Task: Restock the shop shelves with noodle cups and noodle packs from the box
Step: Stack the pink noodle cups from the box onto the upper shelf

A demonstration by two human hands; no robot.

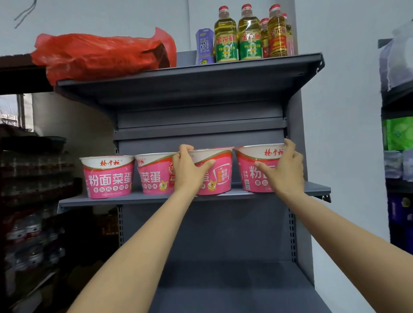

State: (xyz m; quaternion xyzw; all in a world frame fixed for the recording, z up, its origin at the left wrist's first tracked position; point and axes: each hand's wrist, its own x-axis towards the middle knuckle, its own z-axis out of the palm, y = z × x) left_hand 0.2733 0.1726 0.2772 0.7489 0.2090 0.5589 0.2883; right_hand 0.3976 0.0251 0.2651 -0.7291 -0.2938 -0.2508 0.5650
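Head view: four pink cups stand in a row on the middle shelf (86, 202). The left hand (189, 172) wraps the third cup (216, 172), thumb across its front and fingers over the rim. The right hand (285, 168) clasps the fourth cup (252, 167), which sits just right of the left grip. Both cups sit at the shelf's front edge, so a careless release could tip them off. A leftward nudge could knock the second cup (154, 176).
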